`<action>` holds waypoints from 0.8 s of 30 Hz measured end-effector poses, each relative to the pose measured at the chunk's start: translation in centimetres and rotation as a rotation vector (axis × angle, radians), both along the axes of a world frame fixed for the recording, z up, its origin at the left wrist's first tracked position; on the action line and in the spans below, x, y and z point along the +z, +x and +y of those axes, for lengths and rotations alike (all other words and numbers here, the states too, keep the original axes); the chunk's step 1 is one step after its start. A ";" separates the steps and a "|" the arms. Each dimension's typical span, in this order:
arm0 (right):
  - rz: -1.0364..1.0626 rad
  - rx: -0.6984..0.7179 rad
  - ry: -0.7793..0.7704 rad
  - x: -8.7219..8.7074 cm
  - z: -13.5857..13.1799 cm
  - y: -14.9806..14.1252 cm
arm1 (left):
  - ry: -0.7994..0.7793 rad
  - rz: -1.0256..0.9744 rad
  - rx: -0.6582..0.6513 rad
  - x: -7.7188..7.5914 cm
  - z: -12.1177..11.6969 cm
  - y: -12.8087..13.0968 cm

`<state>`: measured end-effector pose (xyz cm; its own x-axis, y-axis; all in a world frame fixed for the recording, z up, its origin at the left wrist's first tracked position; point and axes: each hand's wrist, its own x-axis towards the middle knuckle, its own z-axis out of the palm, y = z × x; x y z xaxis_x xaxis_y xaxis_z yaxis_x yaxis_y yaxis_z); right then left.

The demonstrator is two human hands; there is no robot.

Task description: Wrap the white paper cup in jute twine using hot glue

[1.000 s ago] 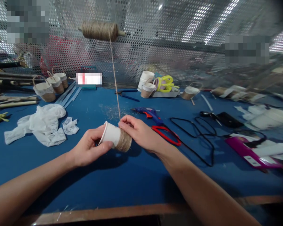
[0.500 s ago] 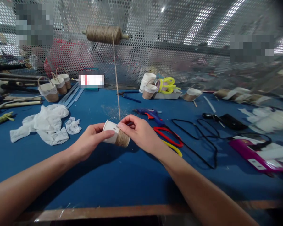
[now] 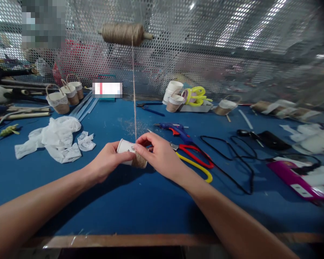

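Observation:
A white paper cup [image 3: 125, 146] lies tilted on its side between my hands, above the blue table. Brown twine [image 3: 139, 161] is wound round its right-hand part. My left hand [image 3: 109, 158] is closed on the cup's rim end, thumb along the near side. My right hand [image 3: 156, 153] is closed at the wound end, thumb and fingers pinching where the twine meets the cup; its fingertips partly hide the windings. From there a taut strand [image 3: 135, 104] runs up to a twine spool [image 3: 122, 34] on a rod at the mesh screen.
Right of my hands lie a blue glue gun [image 3: 175, 130], red-and-yellow-handled scissors [image 3: 197, 158], a black cord [image 3: 226, 153] and a purple power strip [image 3: 288, 180]. White lace [image 3: 56, 136] lies left. Small twine-wrapped baskets [image 3: 58, 102] and stacked cups [image 3: 172, 90] stand behind, near pliers [image 3: 151, 108].
The view has shifted slightly, so the scene sits a little to the right. The cup has turned slightly in my hands; both hands keep hold of it.

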<state>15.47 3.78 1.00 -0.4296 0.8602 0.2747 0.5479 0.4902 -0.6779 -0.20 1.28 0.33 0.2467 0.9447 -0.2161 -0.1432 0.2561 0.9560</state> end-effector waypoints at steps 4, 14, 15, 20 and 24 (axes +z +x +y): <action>-0.007 0.005 -0.017 0.1 -0.1 0.1 | 0.014 0.032 0.011 -0.1 0.0 0.0; 0.158 -0.022 -0.230 3.8 5.0 -1.3 | 0.024 0.042 -0.002 -0.1 0.1 0.3; 0.176 -0.047 -0.230 4.5 6.2 -1.7 | 0.017 0.036 -0.004 0.0 0.0 0.4; 0.285 -0.149 -0.266 8.3 12.2 -4.1 | -0.011 0.021 -0.019 0.3 -0.2 0.5; 0.334 -0.199 -0.267 11.4 14.9 -5.5 | -0.027 0.000 -0.048 0.3 -0.2 0.5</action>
